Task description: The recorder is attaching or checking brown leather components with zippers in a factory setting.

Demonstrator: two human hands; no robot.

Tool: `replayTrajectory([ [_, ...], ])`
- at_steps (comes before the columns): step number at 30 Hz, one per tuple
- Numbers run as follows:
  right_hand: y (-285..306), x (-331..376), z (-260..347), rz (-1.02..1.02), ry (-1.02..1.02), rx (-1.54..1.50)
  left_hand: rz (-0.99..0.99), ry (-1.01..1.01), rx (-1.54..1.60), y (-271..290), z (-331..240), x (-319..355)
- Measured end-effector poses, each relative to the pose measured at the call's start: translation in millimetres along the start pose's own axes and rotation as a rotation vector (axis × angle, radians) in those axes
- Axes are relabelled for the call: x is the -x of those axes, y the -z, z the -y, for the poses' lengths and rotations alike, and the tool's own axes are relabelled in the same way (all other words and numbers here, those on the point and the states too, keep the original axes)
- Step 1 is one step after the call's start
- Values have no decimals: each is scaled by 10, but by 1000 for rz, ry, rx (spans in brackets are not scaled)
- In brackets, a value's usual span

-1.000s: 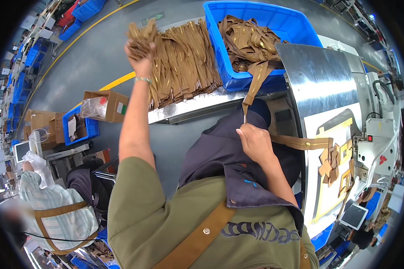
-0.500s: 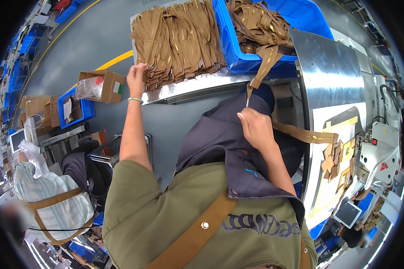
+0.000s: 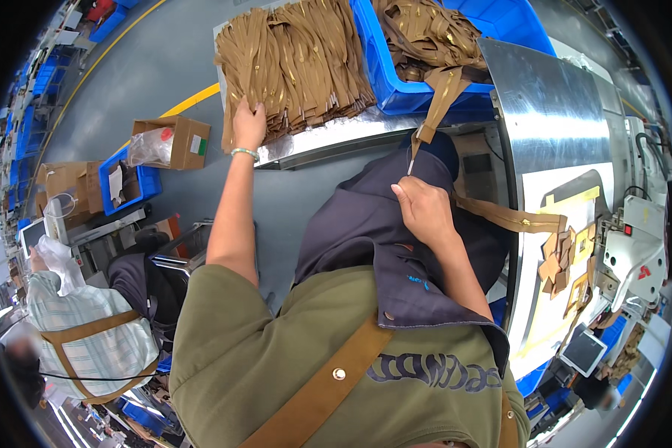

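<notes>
My left hand (image 3: pixel 249 124) rests flat on the near edge of a stack of tan zipper strips (image 3: pixel 295 67) laid on a foil-covered table (image 3: pixel 336 133). My right hand (image 3: pixel 423 207) pinches the lower end of one tan zipper strip (image 3: pixel 437 104) that hangs out of a blue bin (image 3: pixel 407 89) filled with more strips. A dark blue cloth (image 3: pixel 366 224) lies over my lap under that hand.
A shiny metal work surface (image 3: pixel 545 112) with a sewing machine (image 3: pixel 635 254) and tan pieces (image 3: pixel 560 254) is at the right. Cardboard boxes (image 3: pixel 175 142) and a blue crate (image 3: pixel 127 187) sit on the floor at left. Another person (image 3: pixel 89 343) sits at lower left.
My left hand has come down from holding a bunch of strips in the air and now lies on the stack. The right hand stays on the hanging strip.
</notes>
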State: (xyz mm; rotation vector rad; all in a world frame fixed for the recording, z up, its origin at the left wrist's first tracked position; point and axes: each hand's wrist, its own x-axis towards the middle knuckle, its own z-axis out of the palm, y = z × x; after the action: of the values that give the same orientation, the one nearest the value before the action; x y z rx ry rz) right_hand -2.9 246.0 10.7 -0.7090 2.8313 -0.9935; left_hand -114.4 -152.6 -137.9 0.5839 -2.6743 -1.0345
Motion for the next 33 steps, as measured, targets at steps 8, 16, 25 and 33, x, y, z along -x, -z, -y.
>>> replayTrajectory([
  [8,-12,-11,-13,-25,10,-16,6,-93,-365,94,23,154],
  [16,8,-16,14,-7,12,-41,-42,318,189,340,1023,-1388],
  [25,56,44,-128,-20,-65,18,-26,276,-219,-146,550,-1676],
  [33,30,-25,-173,-12,-33,-11,-604,246,1016,104,299,-905],
])
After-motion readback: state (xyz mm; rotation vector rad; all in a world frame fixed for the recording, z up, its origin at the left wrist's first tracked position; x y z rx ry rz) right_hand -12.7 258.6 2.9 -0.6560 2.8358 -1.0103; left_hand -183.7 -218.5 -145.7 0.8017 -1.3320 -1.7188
